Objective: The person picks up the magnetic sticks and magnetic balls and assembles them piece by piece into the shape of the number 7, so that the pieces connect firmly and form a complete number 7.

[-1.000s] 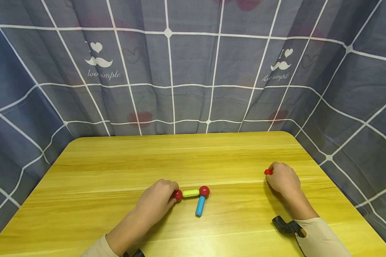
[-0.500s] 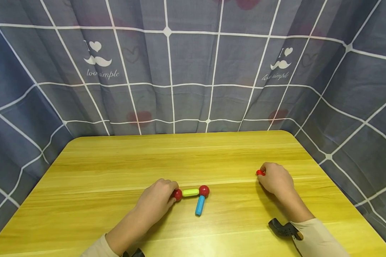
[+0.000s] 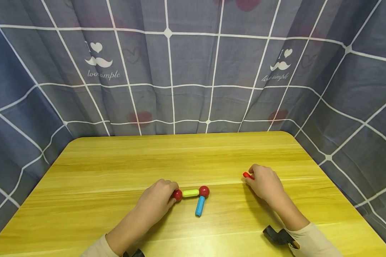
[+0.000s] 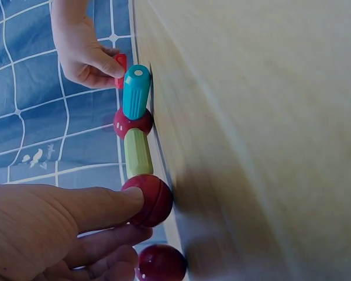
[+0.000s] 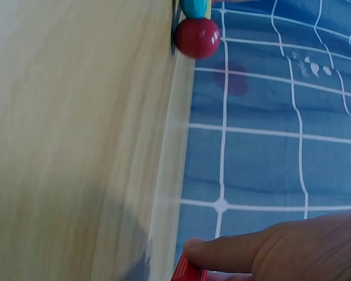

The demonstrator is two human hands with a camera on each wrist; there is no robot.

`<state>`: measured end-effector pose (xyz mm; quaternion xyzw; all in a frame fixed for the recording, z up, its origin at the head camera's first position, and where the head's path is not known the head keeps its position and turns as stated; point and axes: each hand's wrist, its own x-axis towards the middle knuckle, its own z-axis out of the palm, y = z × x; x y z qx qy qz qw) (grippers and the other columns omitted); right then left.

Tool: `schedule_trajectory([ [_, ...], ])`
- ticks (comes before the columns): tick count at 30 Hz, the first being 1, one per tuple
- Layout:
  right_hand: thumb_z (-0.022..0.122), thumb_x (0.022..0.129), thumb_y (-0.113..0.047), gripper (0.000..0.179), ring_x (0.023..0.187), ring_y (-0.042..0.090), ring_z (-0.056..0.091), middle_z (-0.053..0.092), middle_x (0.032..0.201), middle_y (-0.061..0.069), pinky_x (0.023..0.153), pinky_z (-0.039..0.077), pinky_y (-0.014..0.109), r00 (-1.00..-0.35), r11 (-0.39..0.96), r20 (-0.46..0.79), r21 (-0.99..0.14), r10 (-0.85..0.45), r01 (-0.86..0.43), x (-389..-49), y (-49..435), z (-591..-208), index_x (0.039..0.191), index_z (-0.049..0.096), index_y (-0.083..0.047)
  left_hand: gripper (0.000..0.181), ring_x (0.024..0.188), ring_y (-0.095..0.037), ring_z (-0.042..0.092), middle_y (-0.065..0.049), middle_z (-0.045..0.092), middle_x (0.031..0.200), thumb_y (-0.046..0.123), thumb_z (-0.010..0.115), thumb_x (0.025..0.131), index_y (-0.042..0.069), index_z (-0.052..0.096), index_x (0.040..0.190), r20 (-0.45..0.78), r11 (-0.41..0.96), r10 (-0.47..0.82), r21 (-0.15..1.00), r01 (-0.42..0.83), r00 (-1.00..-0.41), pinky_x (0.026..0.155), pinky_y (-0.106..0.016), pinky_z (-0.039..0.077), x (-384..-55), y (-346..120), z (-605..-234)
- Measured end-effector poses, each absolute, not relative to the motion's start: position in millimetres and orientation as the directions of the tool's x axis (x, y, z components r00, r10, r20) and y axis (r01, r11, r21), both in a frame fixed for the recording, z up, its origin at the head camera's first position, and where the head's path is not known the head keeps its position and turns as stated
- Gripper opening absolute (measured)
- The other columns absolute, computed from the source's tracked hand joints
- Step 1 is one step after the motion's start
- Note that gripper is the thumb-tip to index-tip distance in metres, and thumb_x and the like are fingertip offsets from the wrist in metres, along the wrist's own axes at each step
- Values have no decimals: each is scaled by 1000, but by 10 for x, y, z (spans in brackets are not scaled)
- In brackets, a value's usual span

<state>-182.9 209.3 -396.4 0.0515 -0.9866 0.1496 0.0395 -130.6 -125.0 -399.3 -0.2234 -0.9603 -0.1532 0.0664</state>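
My left hand (image 3: 157, 198) pinches a dark red ball (image 3: 177, 195) between thumb and fingers. From that ball a yellow-green magnetic rod (image 3: 191, 193) runs right to another red ball (image 3: 204, 191). A blue magnetic rod (image 3: 200, 206) joins that second ball and points toward the near side. One more red ball (image 4: 162, 263) shows under the left fingers in the left wrist view; the head view hides it. To the right of these pieces, my right hand (image 3: 264, 182) holds a short red rod (image 3: 248, 175) by thumb and fingertips, apart from the other pieces.
All the pieces are on or over a yellow wood-grain table (image 3: 132, 153). A grey-blue checked curtain (image 3: 193, 71) hangs behind it and along both sides. A black wrist device (image 3: 278, 236) sits at the right sleeve.
My right hand has moved left with the red rod, closer to the joined pieces. The left hand, balls and other rods have stayed in place.
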Motion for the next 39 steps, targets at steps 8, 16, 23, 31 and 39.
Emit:
schedule_trajectory([
  [8, 78, 84, -23, 21, 60, 18, 48, 54, 67, -2, 55, 41, 36, -986, 947, 113, -284, -125, -152, -1751, 1941, -3982, 81, 62, -9, 19, 71, -11, 51, 5, 61, 77, 9, 84, 76, 12, 67, 85, 203, 850, 410, 269, 453, -889, 59, -24, 47, -1305, -1254, -3996],
  [16, 75, 85, -24, 19, 58, 17, 46, 51, 67, -3, 53, 40, 34, -986, 943, 74, -288, -150, -165, -1658, 1781, -3977, 81, 61, -11, 19, 72, -11, 52, 4, 62, 78, 8, 84, 76, 11, 67, 86, 203, 849, 412, 269, 455, -889, 59, -24, 47, -1301, -1257, -4001],
  [23, 74, 85, -21, 16, 61, 14, 48, 54, 71, -5, 55, 42, 33, -981, 939, 20, -287, -194, -191, -1577, 1661, -3990, 81, 62, -11, 19, 74, -12, 54, 3, 63, 79, 7, 84, 76, 11, 68, 86, 200, 847, 413, 272, 456, -888, 61, -25, 49, -1298, -1255, -3994],
  [31, 73, 84, -19, 17, 60, 14, 46, 53, 71, -3, 54, 40, 31, -974, 932, -2, -288, -228, -218, -1505, 1570, -4012, 78, 60, -11, 19, 73, -12, 54, 3, 63, 79, 7, 84, 76, 11, 67, 86, 201, 849, 414, 265, 456, -888, 60, -25, 49, -1294, -1252, -3988],
  [39, 74, 84, -21, 22, 57, 13, 45, 53, 67, -5, 51, 38, 31, -968, 917, -25, -327, -249, -227, -1458, 1512, -4024, 72, 57, -14, 20, 74, -12, 54, 3, 63, 79, 8, 84, 76, 11, 67, 86, 204, 851, 412, 263, 455, -888, 60, -25, 49, -1293, -1253, -3997],
])
